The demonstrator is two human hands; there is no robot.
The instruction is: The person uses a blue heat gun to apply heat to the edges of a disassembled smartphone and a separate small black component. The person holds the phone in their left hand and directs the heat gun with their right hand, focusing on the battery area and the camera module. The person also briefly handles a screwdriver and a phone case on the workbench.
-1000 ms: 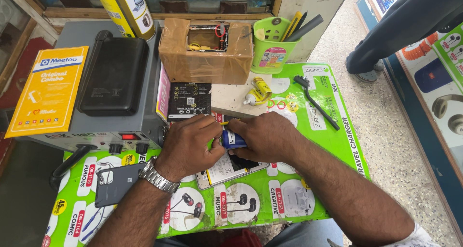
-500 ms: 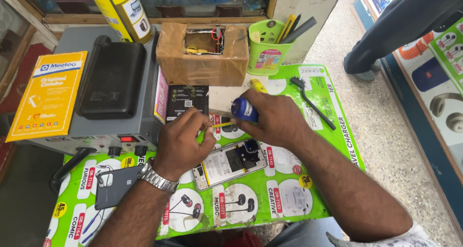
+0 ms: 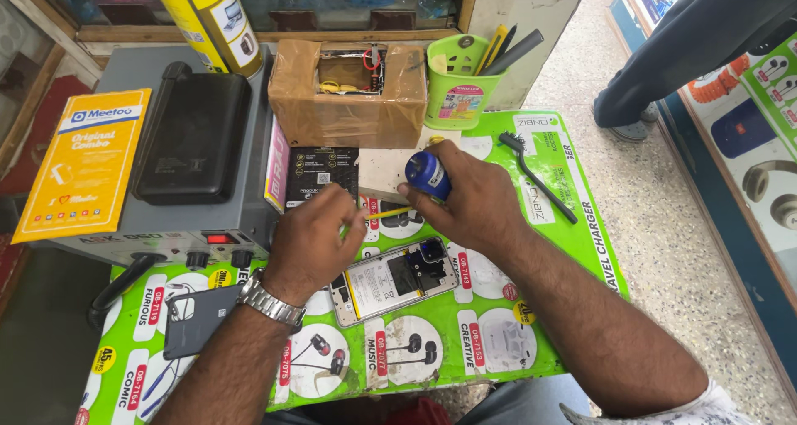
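My right hand (image 3: 469, 197) grips a small blue bottle (image 3: 428, 174) above the green printed table cover (image 3: 531, 325). My left hand (image 3: 314, 238), with a metal watch on the wrist, pinches a thin yellow stick (image 3: 388, 213) whose tip points toward the bottle. Below both hands lies an opened phone (image 3: 393, 280) with its back off and its inner parts showing.
A grey machine (image 3: 166, 217) with a black pad and a yellow packet stands at left. A taped cardboard box (image 3: 349, 93), a green tool cup (image 3: 461, 89), a black brush (image 3: 535, 176), a dark phone back cover (image 3: 199, 319). Another person's leg (image 3: 681, 51) is at the upper right.
My right hand lifted the blue bottle off the opened phone and carried it up toward the box. The left hand shifted up too, now holding the yellow stick by the bottle.
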